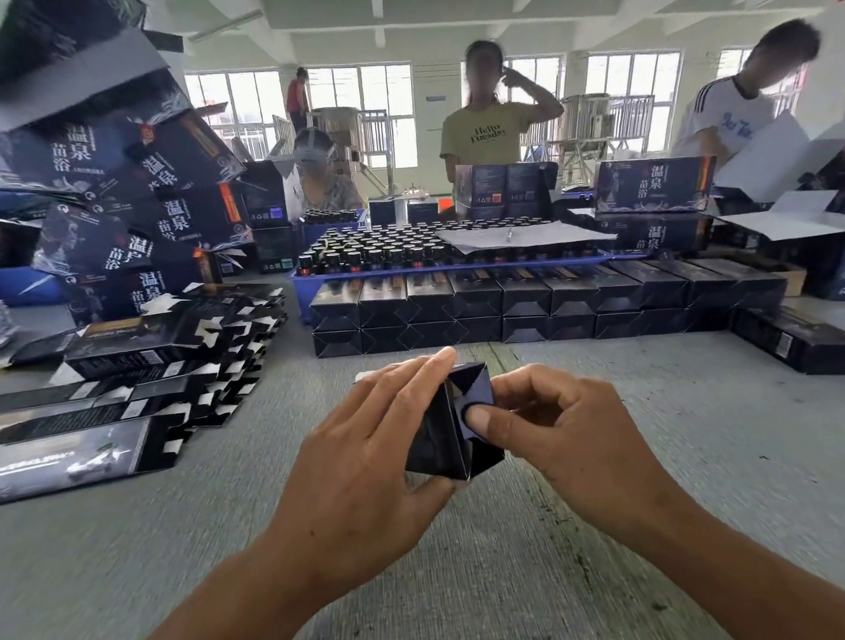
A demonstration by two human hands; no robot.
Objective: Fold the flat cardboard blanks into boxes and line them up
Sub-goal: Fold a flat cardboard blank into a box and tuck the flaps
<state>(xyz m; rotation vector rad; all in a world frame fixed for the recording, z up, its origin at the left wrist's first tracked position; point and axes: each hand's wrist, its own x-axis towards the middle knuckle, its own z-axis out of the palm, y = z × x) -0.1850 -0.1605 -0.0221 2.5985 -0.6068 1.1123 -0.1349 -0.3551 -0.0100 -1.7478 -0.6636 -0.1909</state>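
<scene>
Head view puts your two hands together over the middle of the grey desk [488,597], both gripping one dark box [450,438]. Your left hand [367,459] wraps its side, fingers laid along the top and thumb beneath; most of that face is hidden. Your right hand [565,430] presses its thumb on the folded end flaps, fingers curled behind. Finished boxes [537,303] stand in a double row toward the far edge, their right end blurred. Flat blanks [123,400] fan out along the left edge, cut off by the frame.
</scene>
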